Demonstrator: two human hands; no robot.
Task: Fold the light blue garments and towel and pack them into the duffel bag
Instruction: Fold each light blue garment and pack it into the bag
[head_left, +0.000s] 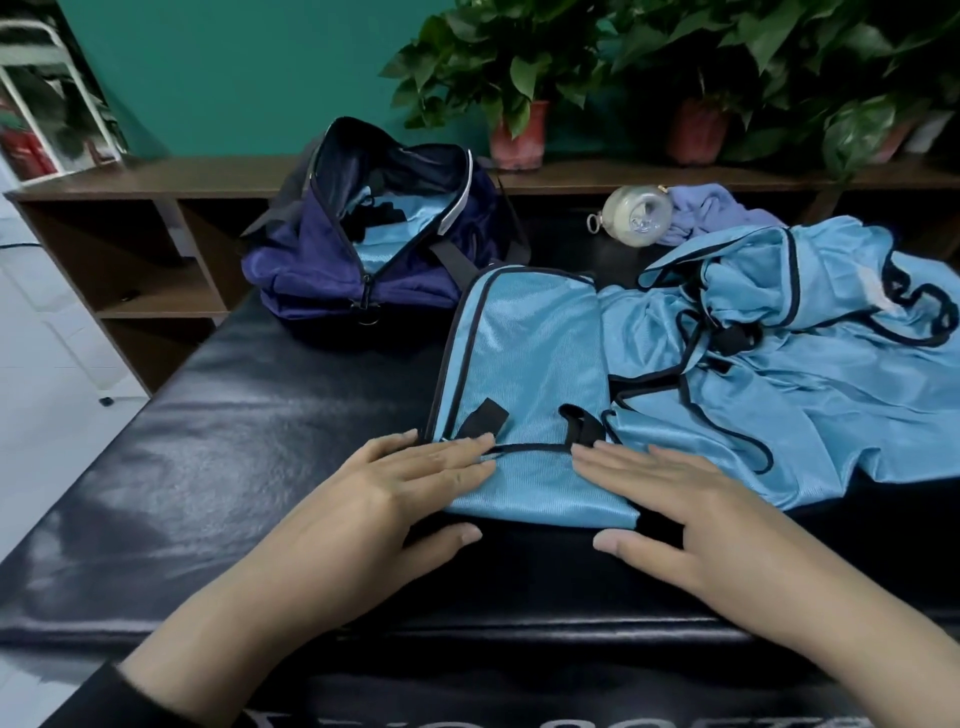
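A folded light blue garment (524, 364) with dark edge binding lies flat on the black padded table (218, 467), near the middle of the scene, its long axis running from the near edge toward the far side. Two short black tabs show on its near portion. The left hand (410, 488) rests on the near left corner of this garment, fingers straight and together, thumb extended along the table below the fabric's near edge. The right hand (675, 499) rests on the near right corner in mirror fashion, fingers flat and pressed on the cloth, thumb stretched out on the table; neither hand pinches anything.

Just to the right, touching the folded piece, a heap of unfolded light blue garments (789, 353) with black trim spreads across the right part of the table. Far left of the folded garment stands the navy duffel bag (322, 260), its zipper open; light blue fabric is visible inside it.

At the far side of the table, a clear plastic bottle (636, 215) lies on its side, touching a crumpled pale lilac-blue towel (711, 210) to its right. Beyond, a brown wooden shelf unit (130, 244) carries potted green plants (514, 67) in reddish pots before a teal wall (234, 73).
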